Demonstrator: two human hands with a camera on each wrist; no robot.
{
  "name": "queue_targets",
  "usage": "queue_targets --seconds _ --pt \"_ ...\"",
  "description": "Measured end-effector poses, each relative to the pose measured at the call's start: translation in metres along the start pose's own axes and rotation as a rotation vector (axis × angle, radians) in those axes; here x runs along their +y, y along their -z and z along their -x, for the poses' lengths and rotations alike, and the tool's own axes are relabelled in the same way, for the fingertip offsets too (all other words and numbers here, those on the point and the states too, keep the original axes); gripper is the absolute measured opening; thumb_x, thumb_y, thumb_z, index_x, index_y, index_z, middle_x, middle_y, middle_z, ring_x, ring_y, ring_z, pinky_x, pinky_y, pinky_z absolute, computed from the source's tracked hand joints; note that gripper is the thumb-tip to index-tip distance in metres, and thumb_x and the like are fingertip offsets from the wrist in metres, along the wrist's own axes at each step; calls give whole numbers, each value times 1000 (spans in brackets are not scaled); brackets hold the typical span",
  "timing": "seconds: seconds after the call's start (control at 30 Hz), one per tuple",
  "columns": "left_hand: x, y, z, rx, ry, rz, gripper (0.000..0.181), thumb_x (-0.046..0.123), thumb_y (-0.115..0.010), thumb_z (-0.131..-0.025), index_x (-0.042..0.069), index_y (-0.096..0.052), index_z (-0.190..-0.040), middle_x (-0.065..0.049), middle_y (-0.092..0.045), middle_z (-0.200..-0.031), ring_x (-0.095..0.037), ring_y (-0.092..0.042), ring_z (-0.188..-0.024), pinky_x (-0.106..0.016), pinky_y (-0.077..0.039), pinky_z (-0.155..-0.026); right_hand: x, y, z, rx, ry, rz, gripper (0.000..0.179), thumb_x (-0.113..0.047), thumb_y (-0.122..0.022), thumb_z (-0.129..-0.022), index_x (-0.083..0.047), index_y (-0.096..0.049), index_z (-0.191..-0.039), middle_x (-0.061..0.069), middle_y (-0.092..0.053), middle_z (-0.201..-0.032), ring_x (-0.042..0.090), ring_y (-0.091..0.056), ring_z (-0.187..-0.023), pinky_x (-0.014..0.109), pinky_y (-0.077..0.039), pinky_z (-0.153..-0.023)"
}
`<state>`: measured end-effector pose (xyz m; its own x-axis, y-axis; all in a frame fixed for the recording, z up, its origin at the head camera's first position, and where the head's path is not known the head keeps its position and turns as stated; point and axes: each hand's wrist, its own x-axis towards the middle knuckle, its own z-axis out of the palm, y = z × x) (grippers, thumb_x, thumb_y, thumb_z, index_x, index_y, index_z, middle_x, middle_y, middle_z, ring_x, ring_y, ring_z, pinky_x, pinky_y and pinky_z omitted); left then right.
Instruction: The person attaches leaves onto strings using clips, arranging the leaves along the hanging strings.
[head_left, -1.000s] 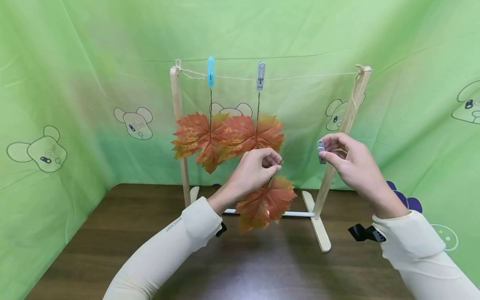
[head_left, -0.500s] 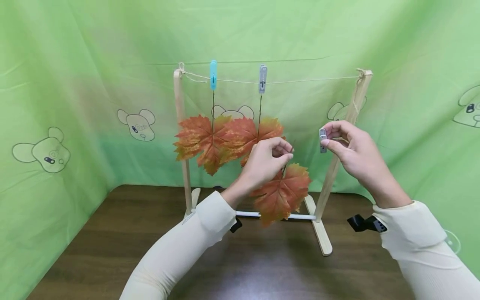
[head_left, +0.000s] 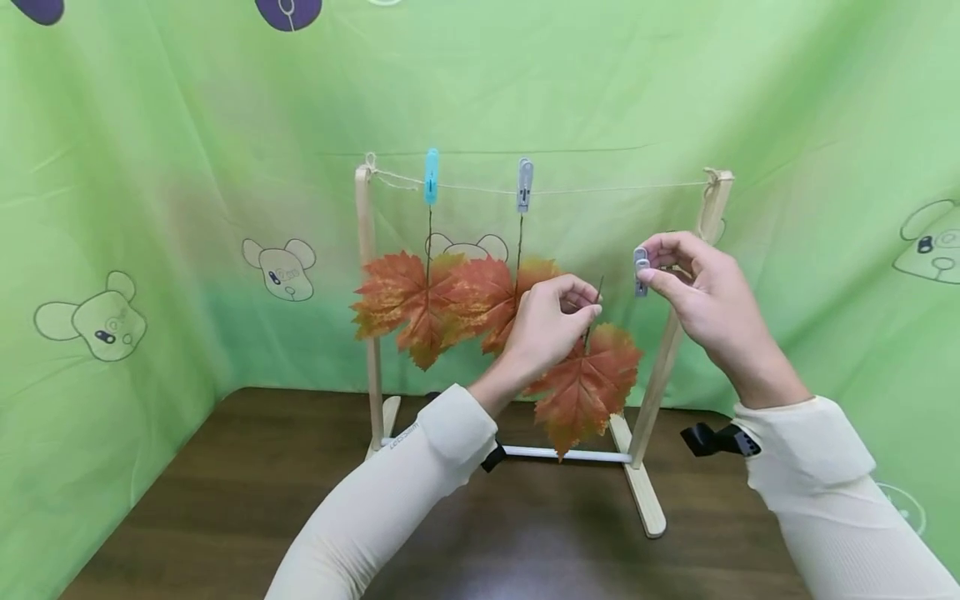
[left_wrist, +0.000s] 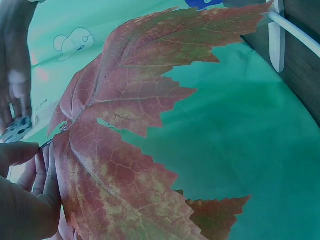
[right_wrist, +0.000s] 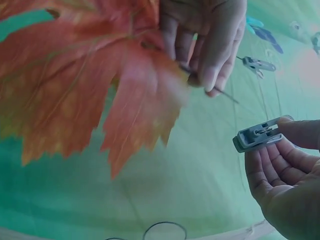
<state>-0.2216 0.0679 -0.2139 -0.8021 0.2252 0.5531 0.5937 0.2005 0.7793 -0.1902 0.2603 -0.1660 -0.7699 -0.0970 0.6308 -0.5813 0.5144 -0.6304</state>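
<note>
My left hand [head_left: 551, 321] pinches the thin dark stem of an orange-red maple leaf [head_left: 588, 383], which hangs below the fingers. In the left wrist view that leaf [left_wrist: 115, 135] fills much of the picture. To the right, my right hand [head_left: 705, 304] holds a grey clothespin [head_left: 641, 271] between thumb and fingers, below the string [head_left: 615, 188]. The right wrist view shows this clothespin [right_wrist: 257, 135] apart from the leaf stem. Two more maple leaves hang from the string, one by a blue clothespin [head_left: 431, 177], the other by a grey clothespin [head_left: 524, 185]; my left hand partly covers the second leaf [head_left: 487, 296].
The string is tied between two wooden posts, the left post [head_left: 366, 242] and the right post [head_left: 663, 358]. A white rod [head_left: 570, 454] joins their feet on the brown table [head_left: 225, 500]. Green printed cloth [head_left: 187, 125] surrounds the table.
My left hand has moved right and slightly up with the leaf, closer to the right hand. The right hand has risen along the right post, still holding the clothespin. The head view has tilted.
</note>
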Motion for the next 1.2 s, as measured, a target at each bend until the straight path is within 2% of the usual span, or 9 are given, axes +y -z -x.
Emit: queue_targets --seconds 0.2,0.4,0.5,0.63,0.67,0.87,0.9,1.2 --pt "2 -4 -9 26 21 -13 4 12 -74 -97 10 -76 -100 3 -72 -86 -8 -66 -79 -15 -51 -70 -9 -2 -13 17 14 -60 20 -3 -66 -101 -12 -67 -119 -15 -68 -101 4 -63 -96 12 -49 -78" --pt "3 -7 -19 49 19 14 5 11 -74 -97 7 -77 -100 0 -73 -87 -6 -65 -77 -14 -51 -69 -16 -3 -27 51 23 -115 21 0 -69 -98 -12 -70 -116 -16 -71 -98 4 -65 -95 14 -48 -77" --pt "5 -9 -22 54 17 12 5 11 -74 -97 8 -77 -100 1 -73 -87 -5 -64 -76 -14 -50 -69 -19 -2 -33 82 44 -173 22 4 -69 -97 -11 -72 -112 -14 -72 -96 5 -65 -94 15 -48 -80" --pt "11 -13 -27 54 20 28 5 11 -73 -97 8 -76 -101 1 -72 -87 -5 -64 -76 -14 -51 -69 -25 1 -41 124 68 -303 23 9 -70 -93 -10 -75 -106 -9 -73 -92 6 -66 -90 15 -48 -86" --pt "12 -14 -29 54 23 33 5 11 -73 -98 8 -76 -101 1 -72 -87 -5 -64 -77 -14 -51 -68 -26 1 -44 132 77 -343 23 10 -70 -93 -9 -75 -105 -8 -74 -91 7 -67 -89 14 -45 -94" --pt "21 -20 -36 64 34 54 4 9 -72 -97 8 -75 -100 1 -71 -86 -5 -64 -72 -13 -50 -65 -31 3 -57 171 93 -528 22 16 -70 -89 -3 -75 -99 0 -75 -89 10 -68 -85 14 -53 -88" --pt "22 -21 -37 65 42 59 4 9 -72 -97 8 -75 -100 2 -71 -86 -5 -65 -71 -13 -50 -64 -32 3 -59 178 86 -538 22 16 -71 -89 -3 -75 -99 0 -75 -89 11 -68 -84 14 -55 -79" --pt "23 -27 -44 70 95 121 8 9 -72 -99 6 -75 -105 1 -70 -87 -6 -67 -66 -16 -55 -60 -42 7 -73 202 50 -579 20 16 -73 -88 -2 -75 -97 2 -75 -89 12 -68 -85 15 -56 -80"
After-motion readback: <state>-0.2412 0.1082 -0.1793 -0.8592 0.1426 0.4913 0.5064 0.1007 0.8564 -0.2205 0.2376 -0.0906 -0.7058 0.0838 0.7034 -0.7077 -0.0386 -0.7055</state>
